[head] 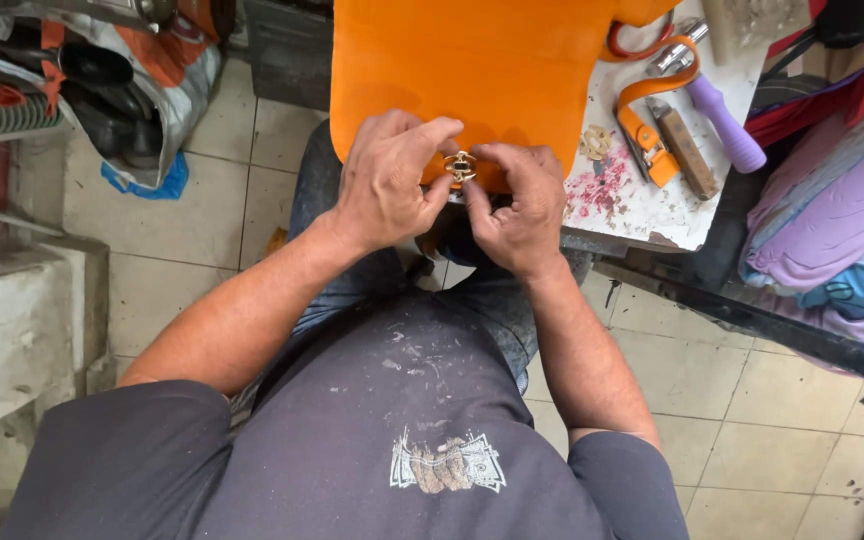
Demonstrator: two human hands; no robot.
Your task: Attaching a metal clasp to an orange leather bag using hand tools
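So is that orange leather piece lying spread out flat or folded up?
Spread flat: the orange leather piece lies open across the worktable, its near edge overhanging, where the left hand and right hand pinch the gold clasp.

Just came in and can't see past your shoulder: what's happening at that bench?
A seated person holds both hands at the near edge of an orange leather piece that hangs off the worktable. The left hand and right hand pinch a small gold metal clasp between them. An orange strap and a purple-handled tool lie to the right.
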